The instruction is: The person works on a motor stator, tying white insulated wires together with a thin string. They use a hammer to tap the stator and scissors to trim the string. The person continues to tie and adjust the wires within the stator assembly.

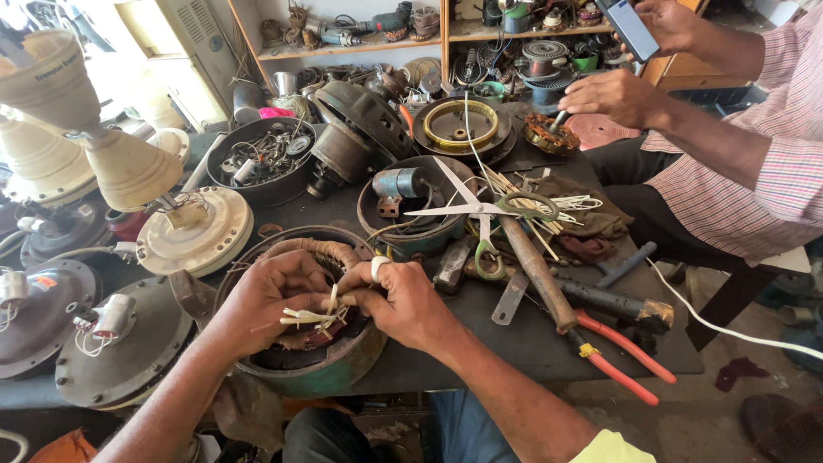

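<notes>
Here, at a cluttered workbench:
Left hand: the left hand [270,296] curls over the near rim of a fan motor stator [304,360], fingers closed on a bundle of pale insulation strips [307,317].
Right hand: the right hand [403,300], a white band on one finger, meets the left over the same bundle, its fingertips pinched together on the strips.
Stator: it sits directly under both hands in a teal-edged round housing, brown windings arcing beyond the knuckles.
Right of the grip: scissors [480,210] with green handles lie open, beside a wooden-handled hammer [536,270] and red-handled pliers [621,356].
Left of the grip: a cream fan motor cover [197,231] and a grey motor disc [120,343].
Beyond the grip: another person in a striped shirt holds a phone [627,27], their other hand [613,99] resting on a copper-wound part [549,135].
</notes>
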